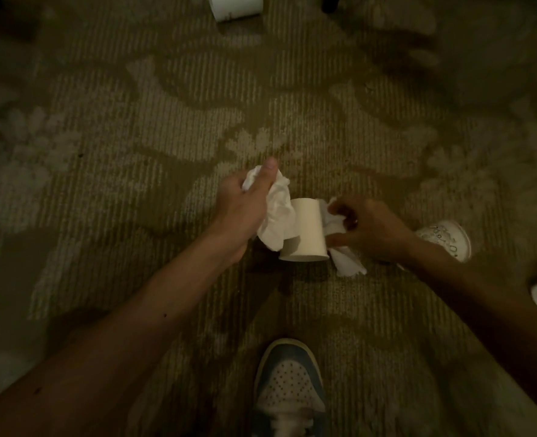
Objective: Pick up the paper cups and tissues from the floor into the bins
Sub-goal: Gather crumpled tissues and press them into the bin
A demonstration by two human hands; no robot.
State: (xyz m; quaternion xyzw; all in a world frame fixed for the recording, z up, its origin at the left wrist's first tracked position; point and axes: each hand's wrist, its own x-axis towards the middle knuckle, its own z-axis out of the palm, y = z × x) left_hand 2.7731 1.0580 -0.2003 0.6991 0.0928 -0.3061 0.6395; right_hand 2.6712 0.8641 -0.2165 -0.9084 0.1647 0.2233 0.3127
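Two hands are held low over a patterned carpet (135,137), a cup (305,228) tipped on its side between them, mouth turned towards the camera. One tissue (276,216) is gripped in the left hand (245,206); a second tissue (346,263) is pinched in the curled fingers of the right hand (374,228). Both tissues are touching the cup. A second cup (235,6) is seen at the top edge, well apart. A shoe (292,389) is seen below, a white shoe (447,239) beyond the right wrist

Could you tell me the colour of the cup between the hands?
The cup is plain white; head view.
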